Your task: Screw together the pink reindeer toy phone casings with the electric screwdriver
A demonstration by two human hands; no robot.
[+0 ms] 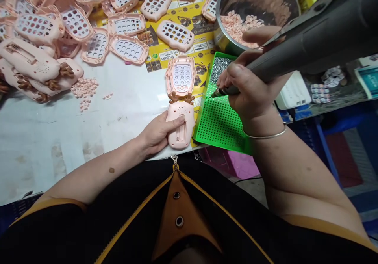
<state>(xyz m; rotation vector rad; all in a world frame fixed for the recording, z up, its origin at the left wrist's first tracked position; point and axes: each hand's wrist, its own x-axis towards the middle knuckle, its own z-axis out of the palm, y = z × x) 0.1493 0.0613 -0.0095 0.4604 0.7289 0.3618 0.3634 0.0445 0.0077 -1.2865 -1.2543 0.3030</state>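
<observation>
My left hand grips a pink toy phone with brown antlers, its back face up and its battery slot showing. The thumb lies across that slot. Just beyond the antlers lies an open pink phone half with a white button panel. My right hand is wrapped round a dark power screwdriver. Its tip points down over a green perforated tray, by a heap of small silver screws. Whether a screw sits on the tip is too small to tell.
Many pink phone halves cover the back of the table. Assembled toy phones are piled at left, near loose small pink pieces. A metal bowl of pink parts stands behind the tray. A white box sits at right.
</observation>
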